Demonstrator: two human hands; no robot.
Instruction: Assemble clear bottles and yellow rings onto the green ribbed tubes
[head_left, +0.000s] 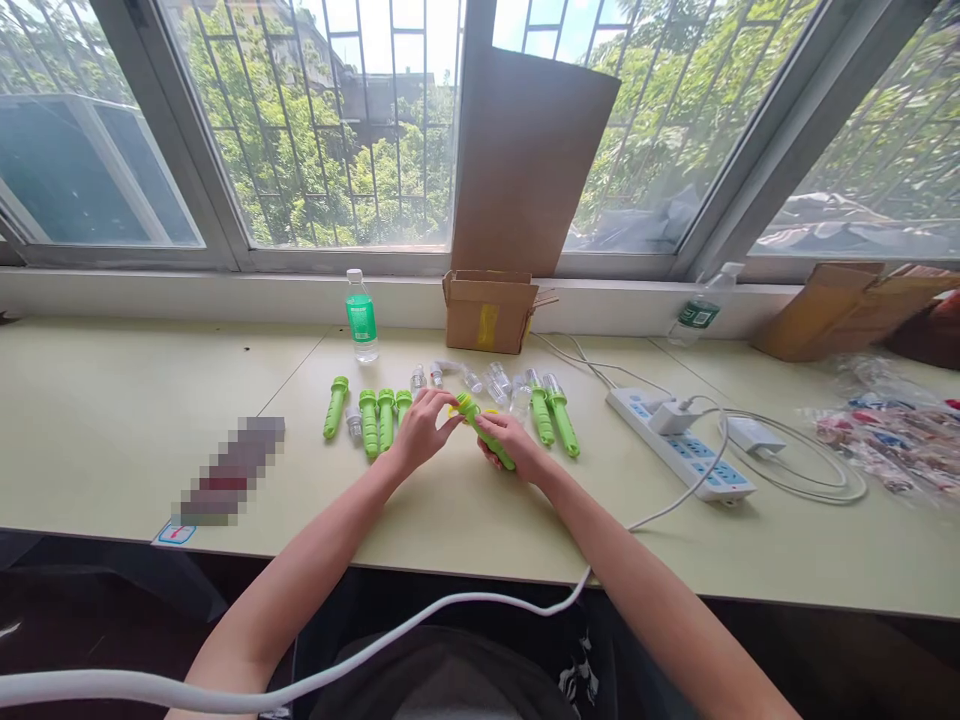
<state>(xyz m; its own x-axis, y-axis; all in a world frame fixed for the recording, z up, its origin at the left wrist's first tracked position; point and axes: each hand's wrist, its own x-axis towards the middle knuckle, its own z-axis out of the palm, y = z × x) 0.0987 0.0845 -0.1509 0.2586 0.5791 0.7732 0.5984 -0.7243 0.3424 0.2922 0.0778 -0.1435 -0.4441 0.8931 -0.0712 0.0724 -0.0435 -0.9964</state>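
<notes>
My right hand (517,447) is wrapped round a green plastic tube (495,446), shaped like a small flashlight handle with a wider ringed head. It is held tilted, its head pointing up and left. At that head my left hand (421,425) has thumb and fingertips brought together in a pinch; what lies between them is too small to make out. Bits of yellow (490,411) show just behind the tube. Beyond my left hand lie several similar green tubes (369,424). Right of my right hand are two green tubes with clear caps (561,415).
Loose clear plastic caps (498,382) lie behind the hands. Further back stand a water bottle (361,318) and a cardboard box (486,315). A power strip (682,445) with cables is at right, near bagged small parts (892,435). A white cable (465,600) crosses the table's front edge.
</notes>
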